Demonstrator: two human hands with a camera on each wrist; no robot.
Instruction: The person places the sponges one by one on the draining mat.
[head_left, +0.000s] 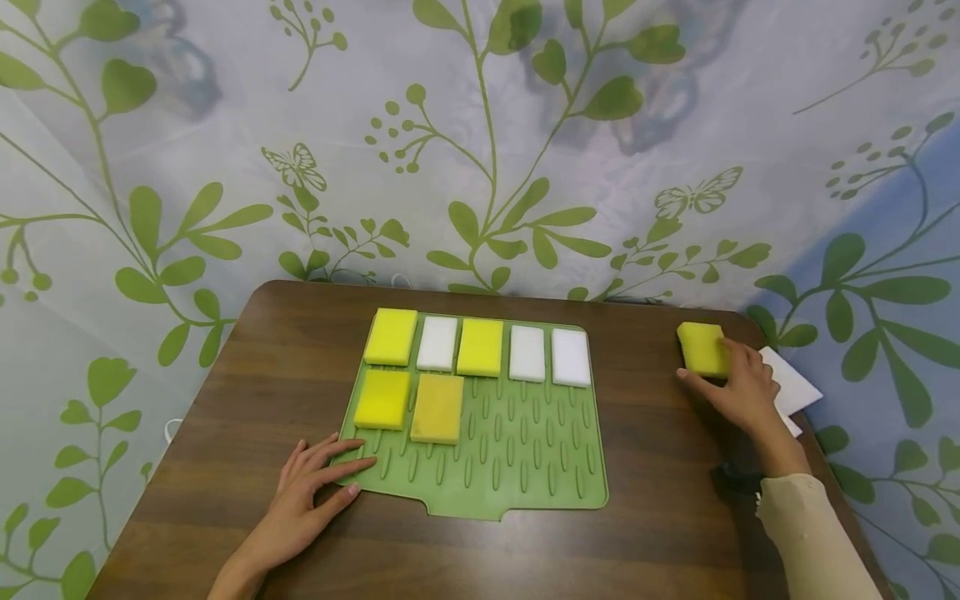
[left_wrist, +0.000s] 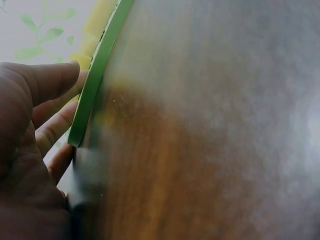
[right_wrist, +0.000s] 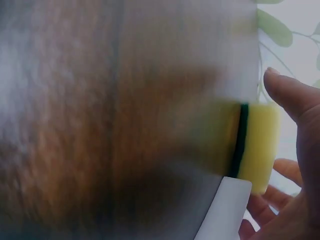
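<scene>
My right hand (head_left: 738,387) is spread about a yellow sponge (head_left: 703,348) at the table's far right. In the right wrist view the sponge (right_wrist: 262,147) shows a dark green scouring layer; the thumb stands apart from it, and the fingers are partly hidden behind it. My left hand (head_left: 303,496) lies with fingers extended on the lower left corner of a green ribbed mat (head_left: 517,450). In the left wrist view the fingers are at the mat's edge (left_wrist: 92,87). A back row on the mat mixes yellow and white sponges (head_left: 527,353); two yellow ones (head_left: 382,399) lie in front.
White sponges (head_left: 789,383) lie beside the right hand, partly hidden by it, at the table's right edge. The brown wooden table (head_left: 645,500) extends around the mat. Behind it hangs a leaf-patterned cloth (head_left: 480,150).
</scene>
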